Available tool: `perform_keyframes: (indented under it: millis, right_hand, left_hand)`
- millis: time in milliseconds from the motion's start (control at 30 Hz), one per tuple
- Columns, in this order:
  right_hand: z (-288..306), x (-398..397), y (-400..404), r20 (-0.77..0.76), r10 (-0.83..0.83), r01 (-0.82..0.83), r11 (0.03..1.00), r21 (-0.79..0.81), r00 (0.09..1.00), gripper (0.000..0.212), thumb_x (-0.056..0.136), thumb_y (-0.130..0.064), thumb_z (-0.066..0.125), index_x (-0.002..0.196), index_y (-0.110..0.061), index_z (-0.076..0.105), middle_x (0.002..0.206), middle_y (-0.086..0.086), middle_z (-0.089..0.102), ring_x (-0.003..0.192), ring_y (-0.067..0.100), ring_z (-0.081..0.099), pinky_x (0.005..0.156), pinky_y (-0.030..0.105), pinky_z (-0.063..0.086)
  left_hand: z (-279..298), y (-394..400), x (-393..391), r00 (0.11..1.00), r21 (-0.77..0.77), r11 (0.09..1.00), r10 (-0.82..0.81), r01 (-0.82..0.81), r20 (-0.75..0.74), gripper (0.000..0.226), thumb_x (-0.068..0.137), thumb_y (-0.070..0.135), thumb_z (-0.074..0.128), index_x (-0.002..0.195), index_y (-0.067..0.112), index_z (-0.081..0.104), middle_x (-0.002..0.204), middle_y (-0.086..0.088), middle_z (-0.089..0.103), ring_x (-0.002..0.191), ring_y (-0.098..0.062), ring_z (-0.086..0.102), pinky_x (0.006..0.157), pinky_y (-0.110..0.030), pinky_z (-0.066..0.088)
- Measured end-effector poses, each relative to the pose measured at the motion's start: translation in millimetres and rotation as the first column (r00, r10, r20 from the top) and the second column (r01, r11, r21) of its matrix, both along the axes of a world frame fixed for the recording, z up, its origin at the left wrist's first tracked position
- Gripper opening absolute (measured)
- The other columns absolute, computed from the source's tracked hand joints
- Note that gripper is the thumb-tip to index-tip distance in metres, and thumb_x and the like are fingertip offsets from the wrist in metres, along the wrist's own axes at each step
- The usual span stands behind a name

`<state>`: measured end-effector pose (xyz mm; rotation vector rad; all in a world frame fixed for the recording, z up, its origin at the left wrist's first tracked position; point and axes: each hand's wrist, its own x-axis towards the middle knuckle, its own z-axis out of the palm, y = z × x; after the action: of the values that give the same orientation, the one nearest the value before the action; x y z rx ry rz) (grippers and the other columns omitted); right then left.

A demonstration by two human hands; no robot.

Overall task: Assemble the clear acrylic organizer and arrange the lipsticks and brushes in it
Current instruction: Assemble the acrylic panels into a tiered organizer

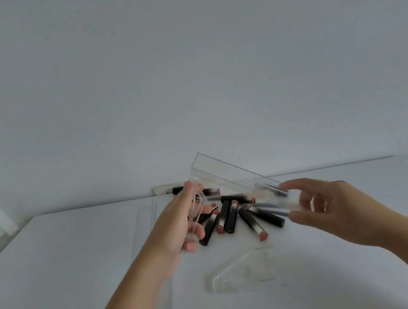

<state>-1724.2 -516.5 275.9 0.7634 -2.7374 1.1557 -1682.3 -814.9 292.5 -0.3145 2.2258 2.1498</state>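
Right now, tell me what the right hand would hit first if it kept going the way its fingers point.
The right hand points left, already touching the clear acrylic piece. Beyond that, probably the lipstick pile, though depth is unclear.

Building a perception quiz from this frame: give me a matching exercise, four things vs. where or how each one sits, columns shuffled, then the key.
Column 1
1. long clear acrylic tray
2. pile of black-cased lipsticks
3. clear acrylic triangular side panel
4. long flat clear acrylic strip

Column 2
A. flat on the white table, nearest the camera, untouched
B. flat on the table, running under the left forearm
C. raised and tilted, gripped at its ends by the left hand and right hand
D. loose on the table below the raised piece

Pairs: 1-C, 2-D, 3-A, 4-B
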Motion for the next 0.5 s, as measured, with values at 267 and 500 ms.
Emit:
perform_keyframes:
  millis: [267,500]
  right_hand:
    - [-19,6,-11,-0.047,0.038,-0.035,0.997,0.066,0.998,0.062,0.077,-0.065,0.063,0.131,-0.077,0.035,0.093,-0.016,0.062,0.056,0.009,0.047,0.055,0.017,0.043]
    - [-19,13,-2,-0.037,0.022,-0.016,0.986,0.166,0.999,0.062,0.075,-0.068,0.062,0.128,-0.081,0.033,0.097,-0.02,0.061,0.062,0.011,0.051,0.057,0.023,0.047]
  left_hand:
    - [-10,-7,-4,0.999,0.078,0.996,0.045,-0.047,0.021,0.054,0.096,0.07,0.031,0.114,0.041,0.073,0.091,0.002,0.075,0.047,-0.01,0.046,0.036,-0.019,0.023]
    - [-12,-10,-4,0.997,-0.128,0.989,0.068,-0.07,-0.021,0.077,0.073,0.093,0.031,0.113,0.04,0.07,0.105,-0.007,0.074,0.056,-0.017,0.045,0.041,-0.021,0.025]
